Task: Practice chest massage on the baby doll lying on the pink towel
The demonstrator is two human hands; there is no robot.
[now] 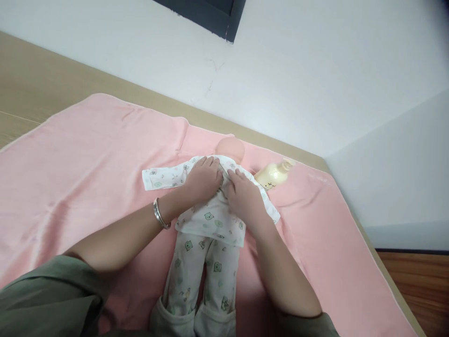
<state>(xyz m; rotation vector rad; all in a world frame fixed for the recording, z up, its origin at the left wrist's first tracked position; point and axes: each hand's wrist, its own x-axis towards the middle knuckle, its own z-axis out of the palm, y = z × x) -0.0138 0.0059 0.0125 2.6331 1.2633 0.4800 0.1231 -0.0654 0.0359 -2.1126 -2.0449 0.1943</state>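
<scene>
A doll (229,149) lies on its back in a white long-sleeved baby shirt (206,217) printed with small green animals, and matching trousers (217,267). My left hand (204,180) rests on the chest of the shirt, its thumb and fingers closed on the cloth near the front opening. Across that opening, my right hand (243,193) is closed on the other side of the shirt front, fingers bent. Both hands cover part of the chest, and the fingertips' exact hold is partly hidden. One sleeve (163,178) stretches out flat to the left.
A cream pump bottle (274,173) lies tilted beside the doll's shoulder on the right. Beneath everything is a pink blanket (87,164) with some folds, on a tan surface (45,70). A white wall (298,70) rises behind.
</scene>
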